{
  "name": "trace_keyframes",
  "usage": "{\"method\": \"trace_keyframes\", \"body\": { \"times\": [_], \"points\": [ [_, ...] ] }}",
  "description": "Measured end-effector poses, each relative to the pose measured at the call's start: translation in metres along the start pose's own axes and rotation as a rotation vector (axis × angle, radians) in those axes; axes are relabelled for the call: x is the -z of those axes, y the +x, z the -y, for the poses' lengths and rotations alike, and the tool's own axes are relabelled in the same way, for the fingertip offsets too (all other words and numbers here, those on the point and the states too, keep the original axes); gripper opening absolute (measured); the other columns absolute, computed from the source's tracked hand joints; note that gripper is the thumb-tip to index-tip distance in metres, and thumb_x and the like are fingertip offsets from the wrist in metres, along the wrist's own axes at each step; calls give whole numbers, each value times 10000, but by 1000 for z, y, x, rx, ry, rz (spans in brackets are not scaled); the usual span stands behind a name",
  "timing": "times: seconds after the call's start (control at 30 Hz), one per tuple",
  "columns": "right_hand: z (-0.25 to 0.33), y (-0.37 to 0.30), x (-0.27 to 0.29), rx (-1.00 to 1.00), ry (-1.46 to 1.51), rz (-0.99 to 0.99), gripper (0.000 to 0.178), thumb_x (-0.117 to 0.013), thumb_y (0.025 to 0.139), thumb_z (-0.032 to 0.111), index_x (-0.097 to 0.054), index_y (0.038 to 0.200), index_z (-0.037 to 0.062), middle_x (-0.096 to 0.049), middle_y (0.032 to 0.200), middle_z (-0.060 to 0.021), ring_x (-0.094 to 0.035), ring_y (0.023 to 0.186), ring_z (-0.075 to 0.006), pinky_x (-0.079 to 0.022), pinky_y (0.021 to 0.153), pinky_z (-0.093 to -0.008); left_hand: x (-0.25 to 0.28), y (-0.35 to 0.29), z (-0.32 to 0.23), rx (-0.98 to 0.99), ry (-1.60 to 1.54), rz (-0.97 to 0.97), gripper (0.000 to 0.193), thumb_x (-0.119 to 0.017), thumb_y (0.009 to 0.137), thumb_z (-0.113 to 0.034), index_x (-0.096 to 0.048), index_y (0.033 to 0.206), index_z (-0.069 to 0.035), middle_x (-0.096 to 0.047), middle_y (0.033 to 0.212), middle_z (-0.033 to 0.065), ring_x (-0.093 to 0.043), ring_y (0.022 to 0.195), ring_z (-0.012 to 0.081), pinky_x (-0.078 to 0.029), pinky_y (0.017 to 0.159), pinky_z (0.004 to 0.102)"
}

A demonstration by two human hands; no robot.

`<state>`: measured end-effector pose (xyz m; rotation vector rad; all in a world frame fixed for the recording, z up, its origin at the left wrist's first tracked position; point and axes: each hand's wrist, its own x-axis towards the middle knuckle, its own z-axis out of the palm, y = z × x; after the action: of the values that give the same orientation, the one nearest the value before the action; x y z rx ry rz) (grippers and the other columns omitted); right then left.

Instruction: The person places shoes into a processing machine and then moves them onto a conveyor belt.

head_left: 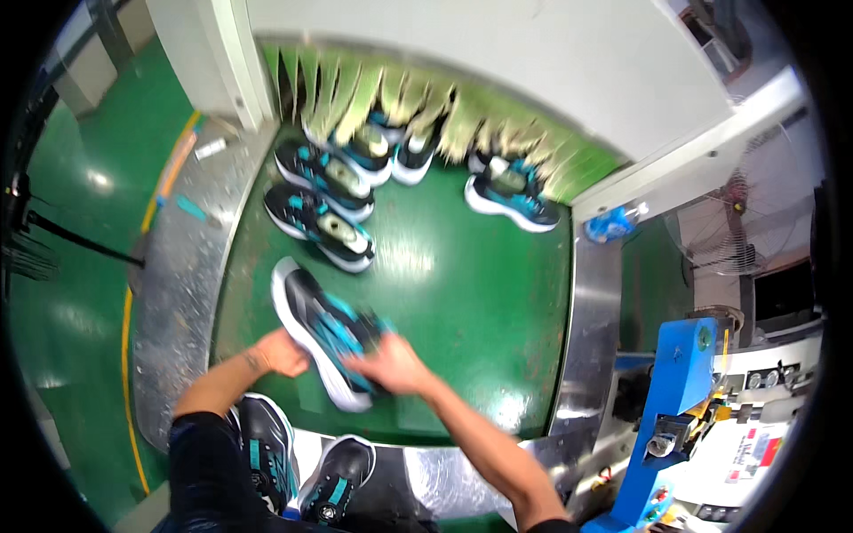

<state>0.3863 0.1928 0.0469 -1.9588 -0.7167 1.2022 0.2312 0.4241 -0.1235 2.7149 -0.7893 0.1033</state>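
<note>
Right, only the head view to call, and I'm on the shoe (317, 324) at eight o'clock, toe aimed at eleven, tilted so the white side of its sole shows. It's over the near left part of the green worktop (435, 293); whether it's clear of the surface, I can't tell.

My right hand (395, 364), between six and seven, is blurred, but I read its fingers as grasping the shoe around the collar. My left hand (283, 353), out at eight, has its fingers curled against the sole's edge; clamped or merely bracing, I can't say.

Up at ten o'clock lie two matching shoes, the nearer one (318, 226) just beside the farther one (324, 176). Another shoe (511, 202) sits at two, close to the slit curtain (444, 111) across twelve.

So what's the step? I'd call it two-handed handling of this one shoe, mid-step, not yet set down. Next, in my judgement, calls for a steady right hold on the collar, left support under the sole, and a level shoe before any release. Let go while it's tilted, and it could roll.
</note>
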Motion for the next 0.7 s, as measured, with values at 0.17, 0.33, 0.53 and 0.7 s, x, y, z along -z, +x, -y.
{"method": "trace_keyframes", "body": {
  "times": [0.17,0.33,0.53,0.7],
  "points": [
    [-79,-293,-65,-469,837,-367,684,-758,741,229,-428,1279,-34,-597,1113,-135,-582,1016,-224,-442,929,-347,45,56,-98,717,-420,75,447,-590,789,-149,-478,1189,15,-508,1243,216,-499,1137,371,-397,973,456],
    [-65,-410,-99,-149,941,-996,538,-751,751,230,-507,1171,-1,-602,992,-71,-566,849,-153,-467,795,-295,116,154,-220,310,-1433,40,903,-646,759,-90,-77,1460,-94,-214,1480,188,-203,1380,301,-236,1092,451],
    [-41,-443,-128,652,257,-1285,822,-706,772,224,-210,1383,-12,-412,1308,-246,-442,1210,-321,-355,1004,-333,152,208,-413,62,-1857,2,945,-691,669,-127,-142,1437,-83,-320,1398,161,-384,1230,260,-351,1012,398],
    [-114,-598,-192,419,632,-1280,693,-674,818,333,-358,1332,-10,-419,1327,-131,-412,1206,-227,-291,1040,-327,82,214,-565,83,-1788,314,864,-736,703,-176,-236,1397,-56,-426,1304,145,-522,1077,223,-430,942,358]
  ]
}}
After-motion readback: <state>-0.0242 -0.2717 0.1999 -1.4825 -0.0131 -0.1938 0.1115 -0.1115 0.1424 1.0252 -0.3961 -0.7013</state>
